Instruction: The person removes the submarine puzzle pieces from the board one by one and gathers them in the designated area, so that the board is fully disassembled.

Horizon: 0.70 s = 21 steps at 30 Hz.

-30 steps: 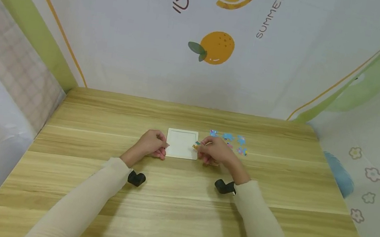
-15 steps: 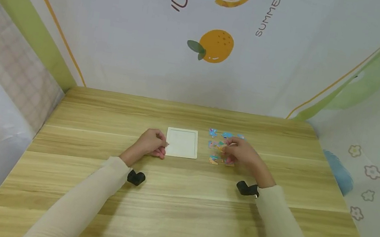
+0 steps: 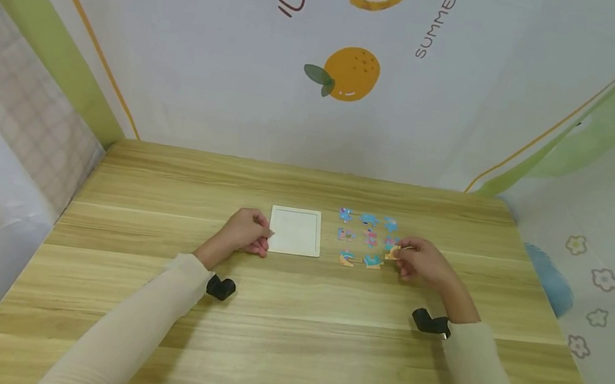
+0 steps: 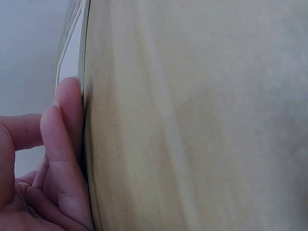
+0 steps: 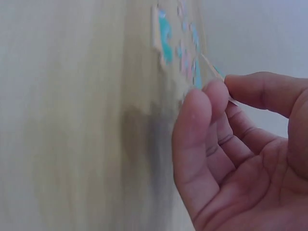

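A flat white puzzle tray with a raised rim lies on the table. My left hand holds its left edge with curled fingers; in the left wrist view the fingertips meet the white tray. The right hand pinches a jigsaw piece with orange and blue colours between thumb and fingertips, seen nearly edge-on in the right wrist view. It is at the right end of the front row of laid-out jigsaw pieces, low over the table, partly covered by the fingers.
Several blue and pink jigsaw pieces lie in rows to the right of the tray. The wood-grain table ends at the back against a white printed curtain. Black wrist mounts stick out below both wrists.
My right hand has moved right, from the tray's right edge across the loose pieces to the end of the front row, carrying the jigsaw piece. The left hand has stayed put.
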{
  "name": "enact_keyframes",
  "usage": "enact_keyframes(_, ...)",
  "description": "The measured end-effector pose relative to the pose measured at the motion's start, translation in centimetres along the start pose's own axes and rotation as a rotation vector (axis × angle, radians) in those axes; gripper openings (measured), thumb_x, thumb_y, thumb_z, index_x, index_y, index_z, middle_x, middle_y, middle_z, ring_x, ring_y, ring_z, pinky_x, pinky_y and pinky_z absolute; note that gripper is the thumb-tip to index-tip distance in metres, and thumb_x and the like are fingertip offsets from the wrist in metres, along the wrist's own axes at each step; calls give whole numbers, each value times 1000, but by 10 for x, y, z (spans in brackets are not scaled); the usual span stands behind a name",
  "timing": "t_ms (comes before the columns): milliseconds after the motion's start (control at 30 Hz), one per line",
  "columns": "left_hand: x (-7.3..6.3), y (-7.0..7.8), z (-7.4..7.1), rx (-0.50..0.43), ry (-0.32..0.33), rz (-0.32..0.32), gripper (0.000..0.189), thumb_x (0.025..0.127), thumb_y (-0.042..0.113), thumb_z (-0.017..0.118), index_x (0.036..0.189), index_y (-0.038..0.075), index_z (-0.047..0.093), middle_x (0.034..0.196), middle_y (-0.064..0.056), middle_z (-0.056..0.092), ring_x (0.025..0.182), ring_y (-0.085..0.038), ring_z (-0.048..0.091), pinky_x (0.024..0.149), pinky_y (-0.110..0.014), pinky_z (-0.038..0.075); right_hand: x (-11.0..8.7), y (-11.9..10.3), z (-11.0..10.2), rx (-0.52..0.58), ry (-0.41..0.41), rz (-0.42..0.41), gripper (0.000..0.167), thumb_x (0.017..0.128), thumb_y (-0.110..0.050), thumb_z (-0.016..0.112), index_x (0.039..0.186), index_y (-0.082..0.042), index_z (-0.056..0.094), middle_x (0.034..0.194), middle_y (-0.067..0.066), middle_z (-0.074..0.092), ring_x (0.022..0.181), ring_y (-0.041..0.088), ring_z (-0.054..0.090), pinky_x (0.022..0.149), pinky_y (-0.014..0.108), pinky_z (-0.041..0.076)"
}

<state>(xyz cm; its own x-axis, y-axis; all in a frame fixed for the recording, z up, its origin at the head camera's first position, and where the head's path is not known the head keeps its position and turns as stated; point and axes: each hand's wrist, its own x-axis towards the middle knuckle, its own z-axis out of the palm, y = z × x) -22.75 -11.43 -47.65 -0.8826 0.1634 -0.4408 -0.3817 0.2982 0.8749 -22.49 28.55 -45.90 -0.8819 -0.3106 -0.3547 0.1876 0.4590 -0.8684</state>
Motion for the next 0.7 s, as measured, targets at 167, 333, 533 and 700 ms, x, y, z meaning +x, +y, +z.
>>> enact_keyframes(167,0,0,-1,-1,-2,1,18,92,5,62,105,-4,54,60,-10,64,48,-16,64,44,-21,53,-7,7,-6,24,-9,40,29,98,-10,52,119,9,47,75,5,56,57,10,55,56,25,56)
enact_keyframes(333,0,0,-1,-3,-2,3,17,92,5,62,105,-4,53,60,-10,63,47,-16,64,43,-20,53,-9,14,-7,41,-33,57,31,98,-10,53,120,10,47,73,3,56,56,9,56,55,24,56)
enact_keyframes(533,1,-1,0,8,-1,3,16,92,5,63,103,-3,54,59,-9,63,47,-15,64,43,-19,52,-5,20,-6,-13,-11,77,31,98,-14,56,118,8,48,71,4,56,54,9,56,52,24,55)
enact_keyframes(700,2,-1,0,9,4,-2,16,92,5,63,102,-3,54,60,-9,63,47,-16,64,43,-20,52,-5,18,-1,-52,15,81,30,97,-14,56,117,7,47,69,5,53,52,10,53,49,23,51)
